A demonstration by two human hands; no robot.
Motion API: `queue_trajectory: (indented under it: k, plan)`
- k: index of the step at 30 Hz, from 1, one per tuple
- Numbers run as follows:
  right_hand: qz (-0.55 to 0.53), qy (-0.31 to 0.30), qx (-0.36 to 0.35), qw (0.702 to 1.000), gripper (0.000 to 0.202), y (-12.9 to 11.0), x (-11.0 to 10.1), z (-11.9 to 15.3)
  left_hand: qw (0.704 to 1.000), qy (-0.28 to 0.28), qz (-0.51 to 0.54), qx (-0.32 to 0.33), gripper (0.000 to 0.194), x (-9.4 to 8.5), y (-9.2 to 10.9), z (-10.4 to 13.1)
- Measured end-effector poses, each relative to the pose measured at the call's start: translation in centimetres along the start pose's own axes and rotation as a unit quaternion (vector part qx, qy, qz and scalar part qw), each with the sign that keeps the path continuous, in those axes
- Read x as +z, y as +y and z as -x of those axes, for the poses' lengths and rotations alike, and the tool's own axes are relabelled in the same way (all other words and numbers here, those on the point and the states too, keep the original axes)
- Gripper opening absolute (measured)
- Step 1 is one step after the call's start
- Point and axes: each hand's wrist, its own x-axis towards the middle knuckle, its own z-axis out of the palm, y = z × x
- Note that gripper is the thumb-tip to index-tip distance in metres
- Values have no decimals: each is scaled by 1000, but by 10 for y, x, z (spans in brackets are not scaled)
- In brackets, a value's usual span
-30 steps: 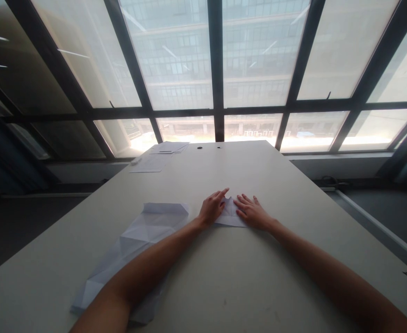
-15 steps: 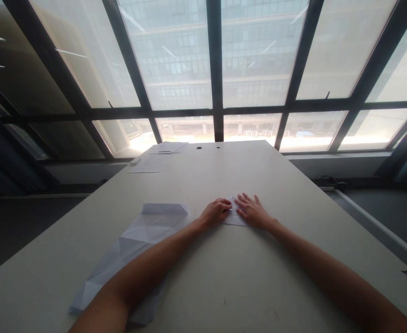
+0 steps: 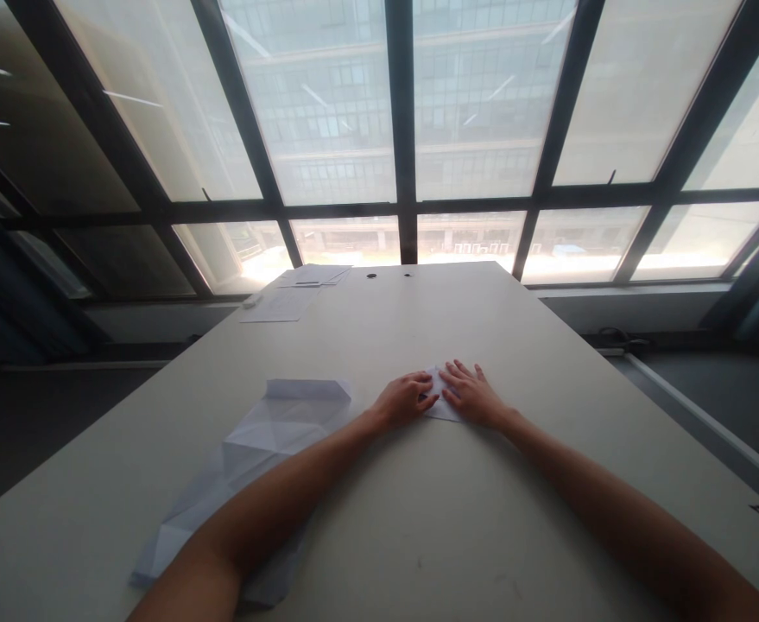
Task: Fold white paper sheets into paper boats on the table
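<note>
Head view: we had both hands close together on the white table [image 3: 379, 527], one at either side of a small folded paper [image 3: 444, 412]. Our left hand [image 3: 405, 399] was at the paper's left edge, its fingers bent and the thumb reaching toward the middle; we could not tell whether it pinched the paper or only pressed on it. Our right hand [image 3: 473, 397] lay palm down over the paper's right part, fingers spread and closed around nothing. The paper itself lay on the tabletop, showing between the two hands. To our left, a large creased sheet [image 3: 268, 432] lay partly hidden behind our left forearm [image 3: 288, 475]. Near the table's far left corner we saw flat papers [image 3: 279, 305], and beyond stood dark-framed windows [image 3: 333, 112].
</note>
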Motion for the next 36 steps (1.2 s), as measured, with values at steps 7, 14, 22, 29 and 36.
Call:
queue_trajectory:
  k: [7, 14, 22, 29, 36]
  plan:
    - [-64, 89, -29, 994, 33, 1, -2, 0, 999, -35, -23, -6, 50, 4, -9, -1]
    - [-157, 116, 1, 981, 32, 10, 0, -9, 999, -43, 5, -1, 52, 8, -15, -1]
    - [-41, 103, -38, 993, 39, 13, 2, -5, 996, -71, 14, 58, 55, 1, -13, -1]
    - [36, 33, 22, 999, 50, 2, 3, 2, 993, -82, -39, 69, 65, 5, -17, 0]
    - [39, 10, 47, 998, 59, 3, 6, 1, 987, -126, -75, 69, 66, 5, -17, 0]
